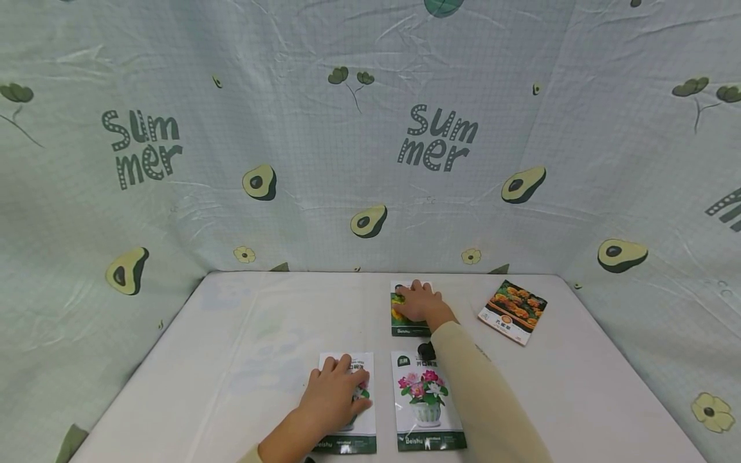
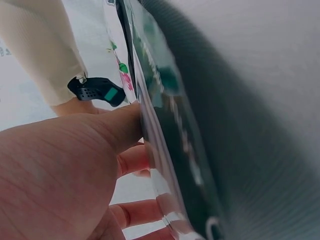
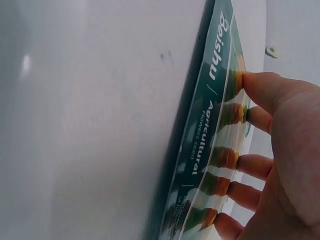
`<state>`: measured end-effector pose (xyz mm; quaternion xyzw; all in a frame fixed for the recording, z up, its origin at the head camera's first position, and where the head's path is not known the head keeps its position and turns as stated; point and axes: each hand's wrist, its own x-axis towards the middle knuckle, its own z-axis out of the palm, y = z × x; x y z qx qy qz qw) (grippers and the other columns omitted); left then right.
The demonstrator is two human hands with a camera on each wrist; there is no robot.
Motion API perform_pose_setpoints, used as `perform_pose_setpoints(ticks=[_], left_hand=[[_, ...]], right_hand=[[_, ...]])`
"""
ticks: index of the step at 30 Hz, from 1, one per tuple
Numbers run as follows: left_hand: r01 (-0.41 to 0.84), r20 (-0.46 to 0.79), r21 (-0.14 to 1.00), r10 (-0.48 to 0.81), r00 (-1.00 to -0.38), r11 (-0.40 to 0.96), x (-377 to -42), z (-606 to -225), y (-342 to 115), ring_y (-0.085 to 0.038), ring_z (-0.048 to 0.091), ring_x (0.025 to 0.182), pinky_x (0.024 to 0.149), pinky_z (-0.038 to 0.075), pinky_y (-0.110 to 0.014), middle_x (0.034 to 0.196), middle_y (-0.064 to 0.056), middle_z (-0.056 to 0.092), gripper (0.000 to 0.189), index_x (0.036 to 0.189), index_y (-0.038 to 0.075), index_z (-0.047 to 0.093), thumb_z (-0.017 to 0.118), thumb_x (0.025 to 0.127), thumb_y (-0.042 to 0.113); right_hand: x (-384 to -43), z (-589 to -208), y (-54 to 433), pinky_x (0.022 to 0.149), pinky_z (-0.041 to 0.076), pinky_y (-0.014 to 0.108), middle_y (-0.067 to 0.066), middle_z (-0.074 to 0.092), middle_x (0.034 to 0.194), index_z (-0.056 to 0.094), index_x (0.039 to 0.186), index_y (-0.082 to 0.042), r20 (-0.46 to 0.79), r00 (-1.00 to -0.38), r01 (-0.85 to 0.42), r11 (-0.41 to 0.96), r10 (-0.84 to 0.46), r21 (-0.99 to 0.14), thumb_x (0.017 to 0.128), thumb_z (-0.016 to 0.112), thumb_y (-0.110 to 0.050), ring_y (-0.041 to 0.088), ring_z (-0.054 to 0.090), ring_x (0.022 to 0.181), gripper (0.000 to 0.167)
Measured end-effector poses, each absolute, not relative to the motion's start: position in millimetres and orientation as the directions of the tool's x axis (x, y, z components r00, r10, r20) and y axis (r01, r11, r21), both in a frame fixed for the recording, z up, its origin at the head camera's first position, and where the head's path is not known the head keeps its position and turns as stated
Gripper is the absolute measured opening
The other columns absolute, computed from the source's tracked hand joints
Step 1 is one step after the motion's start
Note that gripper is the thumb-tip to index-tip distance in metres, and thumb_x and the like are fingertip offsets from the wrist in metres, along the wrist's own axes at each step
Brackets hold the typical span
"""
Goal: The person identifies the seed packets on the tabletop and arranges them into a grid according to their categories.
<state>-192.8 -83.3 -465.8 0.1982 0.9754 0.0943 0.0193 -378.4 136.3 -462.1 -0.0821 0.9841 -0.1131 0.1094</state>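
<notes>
My left hand (image 1: 332, 395) rests on a white seed packet (image 1: 363, 424) with a green bottom band, its spread fingers covering most of the picture. In the left wrist view the thumb and fingertips touch the face of this packet (image 2: 167, 125). Farther back, my right hand (image 1: 419, 302) lies over a green seed packet (image 1: 404, 329) with yellow flowers. The right wrist view shows all its fingertips pressing on the glossy front of that packet (image 3: 205, 130), above the lettered green band. Just right of the left hand lies another packet (image 1: 428, 405), showing pink flowers in a pot.
An orange-flower packet (image 1: 514, 312) lies tilted at the back right of the white table (image 1: 231, 360). A cloth (image 1: 301, 141) printed with avocados hangs behind and beside the table. The right sleeve (image 1: 486, 392) passes over the edge of the potted-flower packet.
</notes>
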Motion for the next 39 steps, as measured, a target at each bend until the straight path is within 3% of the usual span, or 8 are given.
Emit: perform_pose_setpoints(ticks=[39], left_hand=[[0.360, -0.037, 0.173, 0.371, -0.928, 0.917, -195, -469, -81, -0.031, 0.051, 0.108, 0.080, 0.045, -0.051, 0.121, -0.007, 0.057, 0.045, 0.123, 0.026, 0.071, 0.076, 0.087, 0.052]], right_hand=[[-379, -466, 116, 0.114, 0.031, 0.061, 0.015, 0.039, 0.155, 0.042, 0.157, -0.024, -0.175, -0.959, -0.187, 0.961, -0.224, -0.205, 0.105, 0.050, -0.048, 0.037, 0.036, 0.139, 0.057]])
